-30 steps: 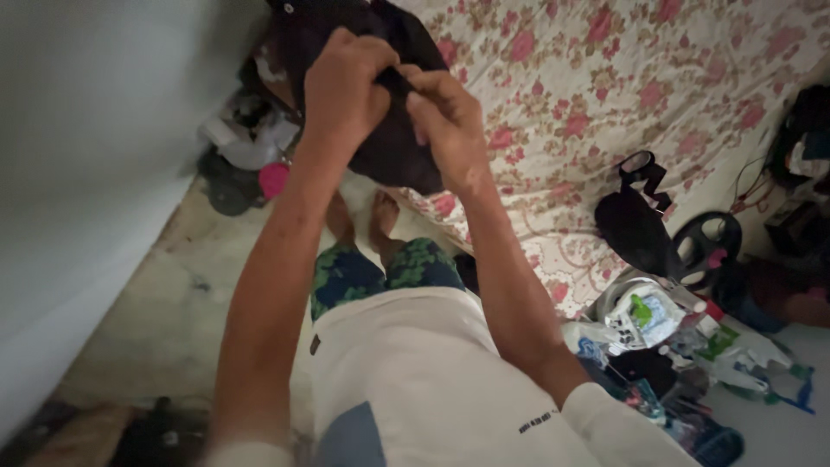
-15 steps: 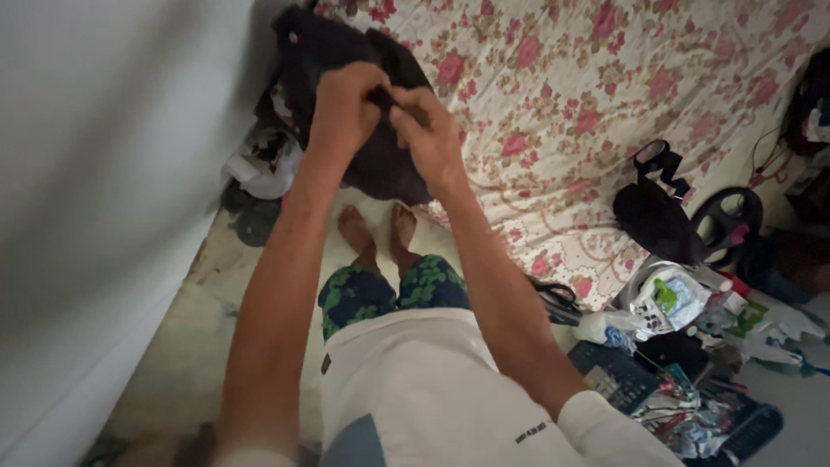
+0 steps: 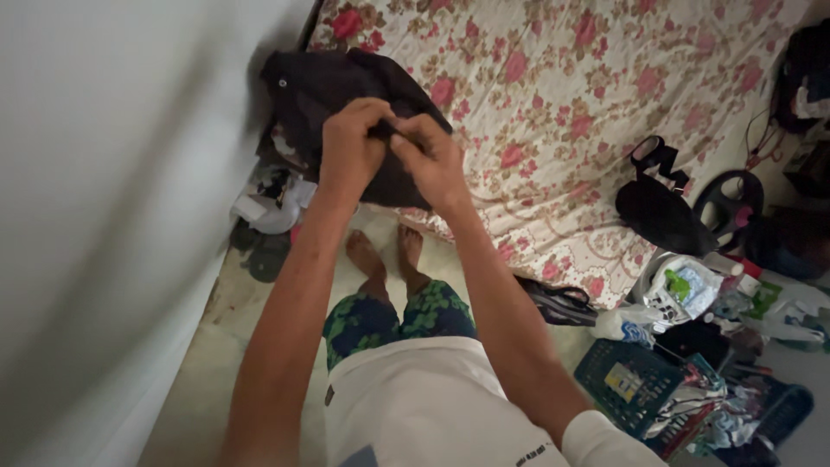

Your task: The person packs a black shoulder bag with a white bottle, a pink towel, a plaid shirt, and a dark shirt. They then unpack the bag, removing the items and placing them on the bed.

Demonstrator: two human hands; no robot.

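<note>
Dark garment [image 3: 346,86] hangs in the upper middle of the frame, held up over the edge of the floral bedspread [image 3: 588,95], its bulk draped to the left of and below the hands. Left hand [image 3: 350,147] is closed in a fist-like pinch on the top fold of the cloth, and right hand [image 3: 437,160] is closed too, thumb and fingers nipping the same fold just beside the left, the two hands touching. What sits between the fingertips is too dark to tell; it may be a seam, a fastening or a small tab.

To do this fiddly bit well, I judge that the left hand should hold the fabric taut and steady while the right works, with the cloth kept raised toward the light. Bare feet [image 3: 385,255] stand on the floor below, beside the bed; a green basket [image 3: 627,380] sits at lower right.
</note>
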